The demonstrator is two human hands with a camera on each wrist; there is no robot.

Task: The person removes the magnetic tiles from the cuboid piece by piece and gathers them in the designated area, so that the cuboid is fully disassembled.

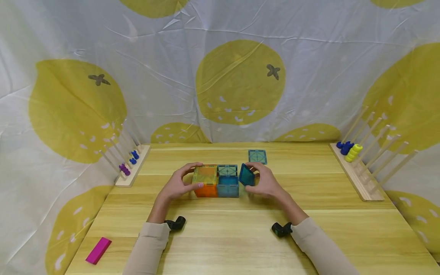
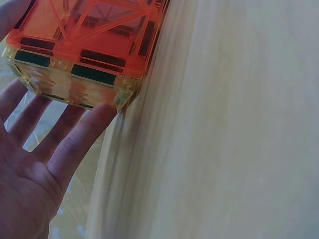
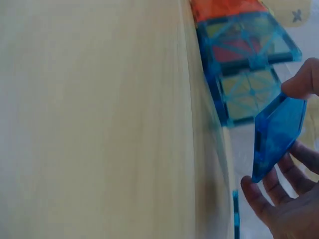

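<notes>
Nearest the person, well to the left of the tile box, lies a pink block (image 1: 98,250). Black wrist devices (image 1: 282,230) show at both cuffs, on the box's near side. The tile box (image 1: 206,191) itself stands on the wooden table (image 1: 220,236), its left half orange with a yellow top, its right half blue. The left hand (image 1: 177,182) grips its left end, thumb on the near side and fingers round the back. From where I stand it looks stiff-walled but light; I'd guess magnets in the rims hold it together, so a hard squeeze could pop a seam. A gentle hold across two corners should steady it.

Just right of the box, the right hand (image 1: 266,182) pinches a loose blue tile (image 1: 246,177), tilted, thumb against one edge and fingers against another. I'd take it for thin, hard plastic: light, rigid, a little slippery on its smooth faces, not very fragile. Its outer edges seem the place to hold it, and it may tug sideways near the box.

Off to either side of the box stand peg racks: the left rack (image 1: 139,163) with purple and blue pieces, the right rack (image 1: 354,177) with blue and yellow. Beyond the box, slightly right, a flat tile (image 1: 257,156) lies on the wood; behind everything hangs a fruit-patterned cloth (image 1: 165,68).
</notes>
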